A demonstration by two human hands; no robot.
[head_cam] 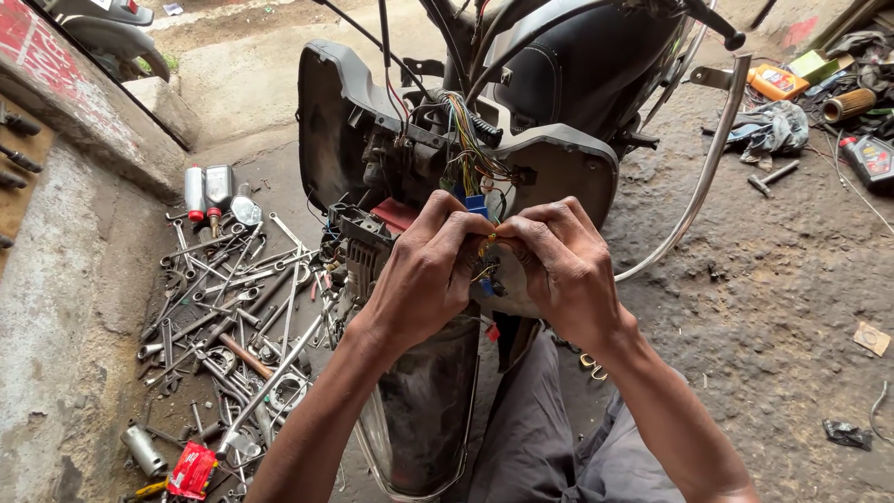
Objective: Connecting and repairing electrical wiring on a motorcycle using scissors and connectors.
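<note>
Both hands meet in front of the opened scooter panel (pixel 559 172). The left hand (pixel 424 275) and right hand (pixel 563 270) pinch thin wires (pixel 486 244) between thumbs and fingertips, each grip closed on the wires just below a blue connector (pixel 476 205). The wires run up into the coloured wire bundle (pixel 466 140) that spills from the panel, so the work sits close under the bundle and above the dark fender (pixel 424 410). To do this joining well, it seems best to keep the pinch near the wire ends, hold the left side steady and let the right do the fine twisting, with no pull on the bundle or the connector. The strands are too small to tell whether they are bare or already twisted. Spanners (pixel 233 307) lie heaped on the floor (pixel 764 307) to the left, beside two small cans (pixel 207 191) and a red packet (pixel 193 470); a chrome bar (pixel 708 168) curves along the right.
</note>
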